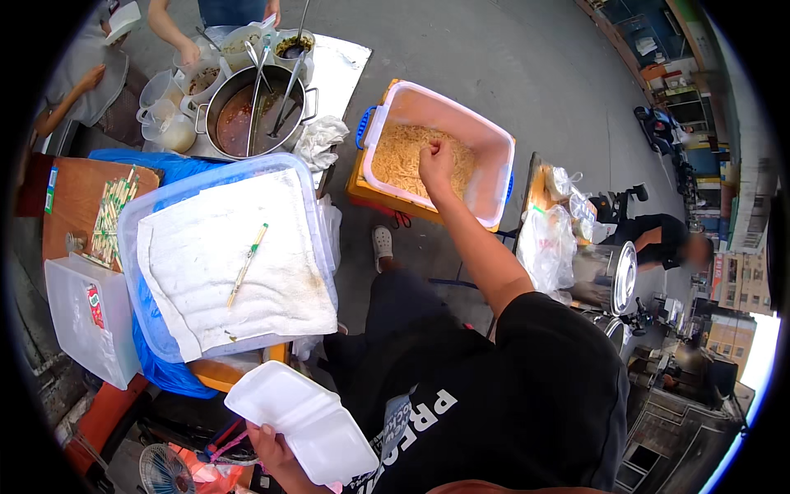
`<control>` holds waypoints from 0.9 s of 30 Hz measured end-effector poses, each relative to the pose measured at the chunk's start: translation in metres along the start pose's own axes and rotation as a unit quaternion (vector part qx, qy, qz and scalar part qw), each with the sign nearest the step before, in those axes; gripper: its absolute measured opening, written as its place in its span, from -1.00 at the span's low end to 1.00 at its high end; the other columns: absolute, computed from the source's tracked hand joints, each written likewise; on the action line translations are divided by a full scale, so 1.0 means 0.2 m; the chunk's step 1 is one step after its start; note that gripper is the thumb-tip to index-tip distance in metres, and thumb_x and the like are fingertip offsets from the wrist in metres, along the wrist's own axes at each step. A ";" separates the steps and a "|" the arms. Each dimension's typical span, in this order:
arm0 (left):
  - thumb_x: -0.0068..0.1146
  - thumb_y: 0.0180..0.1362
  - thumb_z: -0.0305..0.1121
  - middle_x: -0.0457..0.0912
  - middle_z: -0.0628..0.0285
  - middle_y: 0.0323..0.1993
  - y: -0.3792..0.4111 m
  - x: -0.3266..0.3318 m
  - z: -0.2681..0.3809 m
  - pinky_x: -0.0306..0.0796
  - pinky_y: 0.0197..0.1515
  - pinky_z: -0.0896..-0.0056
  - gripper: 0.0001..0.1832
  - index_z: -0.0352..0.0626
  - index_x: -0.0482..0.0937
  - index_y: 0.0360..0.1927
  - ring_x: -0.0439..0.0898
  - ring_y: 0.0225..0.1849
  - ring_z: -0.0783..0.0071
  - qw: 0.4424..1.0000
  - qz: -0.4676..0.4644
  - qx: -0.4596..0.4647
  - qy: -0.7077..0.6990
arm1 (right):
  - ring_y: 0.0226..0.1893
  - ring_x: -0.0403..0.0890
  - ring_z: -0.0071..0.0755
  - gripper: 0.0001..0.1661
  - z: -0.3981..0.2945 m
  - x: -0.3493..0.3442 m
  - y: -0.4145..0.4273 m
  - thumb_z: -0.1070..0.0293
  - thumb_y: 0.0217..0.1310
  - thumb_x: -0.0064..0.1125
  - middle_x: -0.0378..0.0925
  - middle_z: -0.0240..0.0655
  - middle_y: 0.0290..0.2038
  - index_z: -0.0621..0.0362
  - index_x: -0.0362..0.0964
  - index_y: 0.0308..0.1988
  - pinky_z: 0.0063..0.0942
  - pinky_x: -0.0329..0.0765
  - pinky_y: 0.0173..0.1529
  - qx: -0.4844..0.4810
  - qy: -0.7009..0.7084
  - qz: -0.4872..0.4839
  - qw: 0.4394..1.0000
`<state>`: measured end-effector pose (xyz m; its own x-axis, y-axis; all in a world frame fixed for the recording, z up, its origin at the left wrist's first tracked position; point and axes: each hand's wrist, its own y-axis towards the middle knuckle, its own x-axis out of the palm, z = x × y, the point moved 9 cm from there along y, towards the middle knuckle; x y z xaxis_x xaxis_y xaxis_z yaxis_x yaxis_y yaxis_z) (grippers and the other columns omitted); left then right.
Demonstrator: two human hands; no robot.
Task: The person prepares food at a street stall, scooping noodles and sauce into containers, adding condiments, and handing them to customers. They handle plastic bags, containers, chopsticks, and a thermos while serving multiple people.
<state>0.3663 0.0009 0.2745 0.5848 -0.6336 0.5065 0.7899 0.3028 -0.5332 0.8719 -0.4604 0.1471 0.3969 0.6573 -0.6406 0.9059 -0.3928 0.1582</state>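
My left hand (271,446) holds an opened white foam takeaway box (308,414), its lid and base spread apart, by the edge. Over a pinkish-white plastic tub (503,185) with blue handles hangs my right hand (436,162), fingers curled; nothing shows sticking out of them. Pale shredded or noodle-like food (395,154) covers the tub's bottom below that hand. To the left, a white towel (197,247) lies in a translucent blue-tinted tray (133,216), with a paper-wrapped pair of chopsticks (248,264) on it.
A steel pot (210,117) of broth with ladles stands beside plastic jugs (165,133). Another person's hand (188,52) reaches among them. More wrapped chopsticks (114,216) lie on a wooden board (68,185). Plastic bags (546,247) and a steel container (595,272) stand right.
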 end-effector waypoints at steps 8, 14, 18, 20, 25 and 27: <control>0.53 0.00 -0.34 0.61 -0.01 0.15 0.53 0.81 -0.27 0.52 0.24 0.03 -0.11 -0.31 0.31 0.39 0.65 0.13 0.05 0.986 0.075 -0.133 0.070 | 0.04 0.62 0.11 -0.53 0.88 0.69 0.13 0.48 0.09 0.23 0.54 0.06 0.03 0.13 0.61 0.06 -0.10 0.57 0.14 -0.155 -0.246 -0.428 0.856; 0.44 0.09 -0.43 0.61 -0.05 0.18 0.77 1.34 -0.37 0.54 0.23 -0.02 -0.25 -0.31 0.38 0.36 0.66 0.14 0.02 0.982 0.062 -0.162 0.076 | 0.11 0.65 0.09 -0.67 1.03 0.88 0.11 0.42 0.15 0.22 0.56 0.03 0.12 0.08 0.69 -0.06 -0.08 0.64 0.07 -0.240 -0.368 -0.565 0.699; 0.41 0.13 -0.42 0.63 -0.01 0.17 0.87 1.45 -0.40 0.54 0.24 0.00 -0.30 -0.29 0.40 0.35 0.67 0.13 0.06 0.981 0.056 -0.162 0.090 | 0.07 0.67 0.05 -0.66 1.04 0.74 0.26 0.36 0.15 0.23 0.65 0.01 -0.04 0.10 0.64 -0.04 -0.10 0.64 0.05 -0.189 -0.298 -0.608 0.711; 0.40 0.15 -0.41 0.64 0.02 0.16 0.92 1.45 -0.41 0.54 0.23 0.03 -0.32 -0.29 0.41 0.34 0.67 0.12 0.09 0.981 0.064 -0.153 0.099 | 0.03 0.68 0.04 -0.66 0.97 0.60 0.38 0.33 0.16 0.22 0.67 0.00 -0.10 0.11 0.61 -0.03 -0.10 0.63 0.03 -0.178 -0.266 -0.603 0.731; 0.37 0.19 -0.41 0.65 0.07 0.15 1.09 1.41 -0.46 0.55 0.21 0.10 -0.37 -0.27 0.43 0.33 0.67 0.10 0.17 0.983 0.075 -0.141 0.094 | -0.17 0.74 -0.04 -0.78 0.72 0.33 0.83 0.30 0.22 0.24 0.70 -0.04 -0.22 0.16 0.57 -0.16 -0.21 0.64 -0.11 -0.087 -0.033 -0.477 0.874; 0.36 0.21 -0.41 0.65 0.07 0.15 1.15 1.40 -0.47 0.54 0.21 0.10 -0.38 -0.27 0.42 0.33 0.66 0.12 0.17 0.981 0.071 -0.150 0.103 | -0.24 0.74 -0.09 -0.81 0.77 0.38 0.95 0.32 0.22 0.27 0.70 -0.07 -0.29 0.17 0.56 -0.20 -0.25 0.64 -0.16 -0.007 0.016 -0.413 0.910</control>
<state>0.6945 -0.1734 0.2287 0.6109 -0.7400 0.2814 0.5947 0.1943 -0.7801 1.0516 -0.5855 0.0126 -0.4173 0.7439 -0.5220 0.8987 0.2524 -0.3587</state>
